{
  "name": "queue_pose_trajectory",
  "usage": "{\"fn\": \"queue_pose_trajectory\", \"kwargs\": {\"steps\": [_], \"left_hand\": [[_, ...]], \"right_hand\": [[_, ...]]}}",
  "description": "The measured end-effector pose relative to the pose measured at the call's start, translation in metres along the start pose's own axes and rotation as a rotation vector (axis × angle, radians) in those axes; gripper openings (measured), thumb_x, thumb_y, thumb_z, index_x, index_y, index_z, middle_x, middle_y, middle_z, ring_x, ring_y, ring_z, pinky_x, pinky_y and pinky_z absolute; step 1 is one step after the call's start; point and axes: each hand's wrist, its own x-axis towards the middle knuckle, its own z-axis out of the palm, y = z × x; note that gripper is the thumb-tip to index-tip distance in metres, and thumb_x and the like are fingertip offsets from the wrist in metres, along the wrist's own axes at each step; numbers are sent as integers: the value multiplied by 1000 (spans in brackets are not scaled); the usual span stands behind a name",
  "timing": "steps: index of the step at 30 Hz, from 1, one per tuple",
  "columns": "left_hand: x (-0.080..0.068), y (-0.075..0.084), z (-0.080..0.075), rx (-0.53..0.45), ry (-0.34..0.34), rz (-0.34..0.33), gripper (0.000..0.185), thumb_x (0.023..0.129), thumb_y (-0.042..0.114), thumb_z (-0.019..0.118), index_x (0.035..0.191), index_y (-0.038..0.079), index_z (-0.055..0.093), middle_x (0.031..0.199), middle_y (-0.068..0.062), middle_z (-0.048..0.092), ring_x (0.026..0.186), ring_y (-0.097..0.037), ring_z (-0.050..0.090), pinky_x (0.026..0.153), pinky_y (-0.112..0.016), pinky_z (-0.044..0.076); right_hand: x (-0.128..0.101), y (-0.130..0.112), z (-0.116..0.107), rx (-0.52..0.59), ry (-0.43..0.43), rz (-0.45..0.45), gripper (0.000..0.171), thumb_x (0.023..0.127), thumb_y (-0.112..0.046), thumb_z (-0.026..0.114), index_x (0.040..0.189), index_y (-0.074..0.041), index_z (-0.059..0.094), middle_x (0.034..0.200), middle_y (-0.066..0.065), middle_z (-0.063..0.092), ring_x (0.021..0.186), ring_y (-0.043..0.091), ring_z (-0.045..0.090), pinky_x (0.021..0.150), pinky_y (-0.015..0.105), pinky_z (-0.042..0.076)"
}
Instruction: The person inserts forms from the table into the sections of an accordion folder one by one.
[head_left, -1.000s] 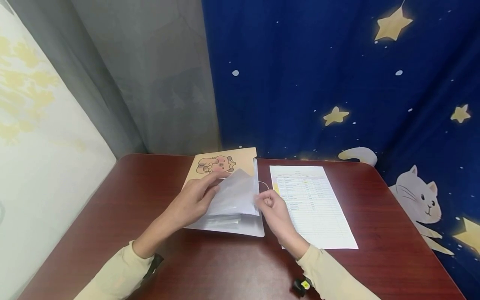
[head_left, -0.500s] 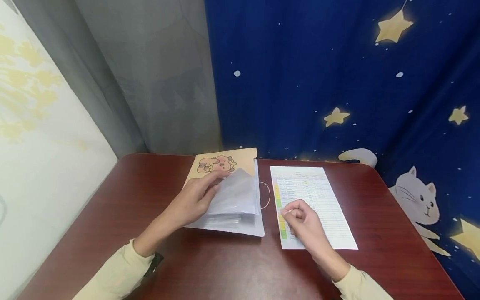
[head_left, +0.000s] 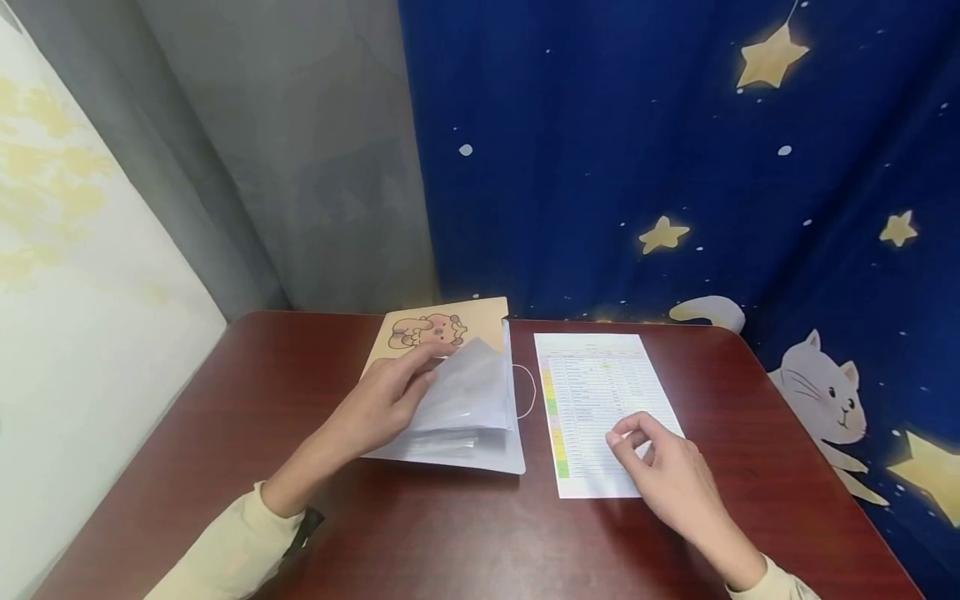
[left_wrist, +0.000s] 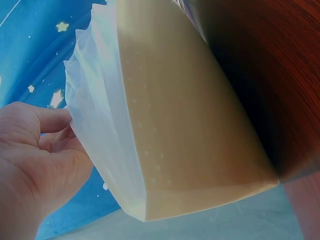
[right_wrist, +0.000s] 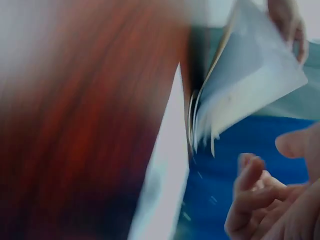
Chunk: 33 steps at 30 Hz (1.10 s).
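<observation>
A folder (head_left: 489, 318) with a cartoon animal on its tan cover lies at the middle of the table, its translucent plastic pockets (head_left: 472, 387) lifted and fanned. My left hand (head_left: 378, 408) pinches the pockets' outer edge between thumb and fingers; the left wrist view shows the fanned layers (left_wrist: 95, 100) at those fingertips. My right hand (head_left: 667, 475) hovers over the lower right of a printed sheet (head_left: 600, 392), fingers loosely curled around nothing. In the right wrist view its thumb (right_wrist: 292, 144) stands apart from the bent fingers.
A thin elastic loop (head_left: 533, 392) sticks out from the folder's right side, between it and the sheet. The reddish-brown table (head_left: 450, 533) meets a grey curtain (head_left: 330, 167) and a blue star-patterned curtain (head_left: 562, 167) behind.
My right hand has left the folder's right edge and moved right and toward me, over the printed sheet. The left hand keeps its hold on the pockets.
</observation>
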Motion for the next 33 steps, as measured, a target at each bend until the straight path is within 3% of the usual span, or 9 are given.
{"fn": "queue_pose_trajectory", "kwargs": {"steps": [2,5,10,17,21,26,33], "left_hand": [[0,0,0,1,-1,0,41,101,-3,62,139,14,65,120,-1,76,86,-12,60,77,-27,50],[0,0,0,4,-6,1,40,102,-2,61,138,14,65,118,-1,76,84,-12,59,76,-27,50],[1,1,0,8,-20,-3,38,103,0,61,137,15,65,118,0,76,84,-12,59,75,-26,50],[0,1,0,3,-25,-9,37,103,0,60,136,16,65,121,-2,76,89,-13,62,79,-28,52],[0,2,1,8,-32,-23,37,103,1,60,136,17,65,115,-1,76,85,-12,61,77,-28,52],[0,1,1,10,-35,-31,37,103,1,59,136,17,65,107,0,75,81,-13,59,74,-27,50],[0,2,1,1,-39,-32,38,103,0,60,136,17,65,103,0,74,81,-13,57,73,-26,48]], "right_hand": [[-1,3,-5,-187,31,-28,34,99,-48,70,116,-19,72,94,2,76,63,12,53,53,28,41],[-2,7,-13,-327,10,-11,51,96,-55,71,125,-14,70,101,7,78,69,16,59,55,34,46],[-1,20,-21,-425,-2,13,73,87,-61,77,131,-3,67,114,19,75,81,28,67,59,46,54],[3,45,-27,-471,-16,30,76,82,-60,83,128,-2,69,131,29,65,93,40,67,66,57,55],[9,58,-32,-494,-89,79,87,84,-66,79,131,6,64,123,31,65,83,35,63,63,53,53],[13,68,-35,-505,-168,128,90,85,-72,72,116,12,65,94,21,63,70,28,53,56,41,45],[14,74,-31,-534,-176,168,99,74,-81,77,103,12,61,78,15,55,65,27,49,54,38,41]]}}
